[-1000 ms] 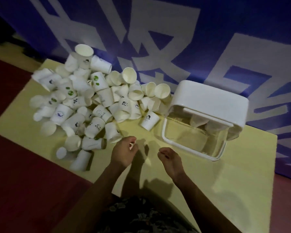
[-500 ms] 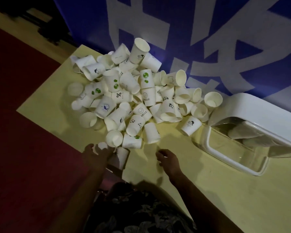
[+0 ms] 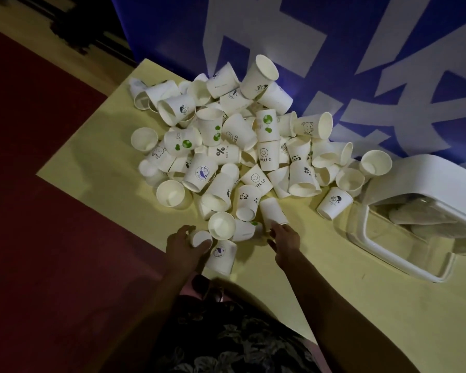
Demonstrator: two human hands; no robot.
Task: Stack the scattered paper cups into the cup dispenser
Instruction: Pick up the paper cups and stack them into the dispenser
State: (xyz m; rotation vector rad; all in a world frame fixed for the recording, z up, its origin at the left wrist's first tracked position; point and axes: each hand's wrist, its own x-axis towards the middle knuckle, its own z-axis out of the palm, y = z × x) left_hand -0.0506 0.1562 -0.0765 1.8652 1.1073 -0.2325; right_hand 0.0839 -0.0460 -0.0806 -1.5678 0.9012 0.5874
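The step in hand looks like the start: picking up the first cups from the near side of the big pile of paper cups (image 3: 242, 146) on the yellow table (image 3: 92, 162). The left hand (image 3: 183, 246) has its fingers curled round a small cup (image 3: 199, 238) lying on its side and grips it. The right hand (image 3: 285, 238) touches the mouth end of a plain cup (image 3: 272, 211), but I cannot tell if its fingers have closed on it. The cup dispenser (image 3: 425, 219) lies on its side at the right, well apart from both hands, with a few cups showing inside. Next, I think, each cup must be turned the same way and pushed into another. The left hand is right at the table's near edge, so a cup could roll off. There is bare table between the pile and the dispenser to carry a stack across
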